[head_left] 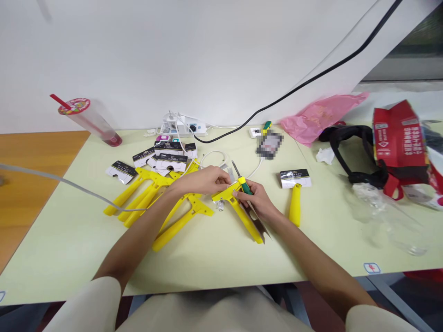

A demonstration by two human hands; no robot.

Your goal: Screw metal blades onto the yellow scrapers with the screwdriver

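My right hand (259, 199) is closed around a screwdriver (246, 186) with a green and yellow handle, its metal shaft tilted up and to the left. The same hand holds a yellow plastic T-shaped tool (244, 217), which looks like a scraper. A dark, shiny card (258, 225) hangs beside that tool's handle. At the tool's wide head, the fingers of my left hand (213, 179) are pinched together; what they grip is too small to make out. More yellow tools (178, 229) lie under and beside my left forearm. Small clear-and-silver bits (220, 205) lie below the left hand.
Black-and-white header cards (171, 162) lie behind the yellow tools. Another yellow handle (295, 205) with its card (295, 178) rests at right. A power strip (183, 127), a tilted drink cup (93, 122), a pink bag (320, 117), a black headset strap (349, 161) and a red bag (399, 143) surround the work area.
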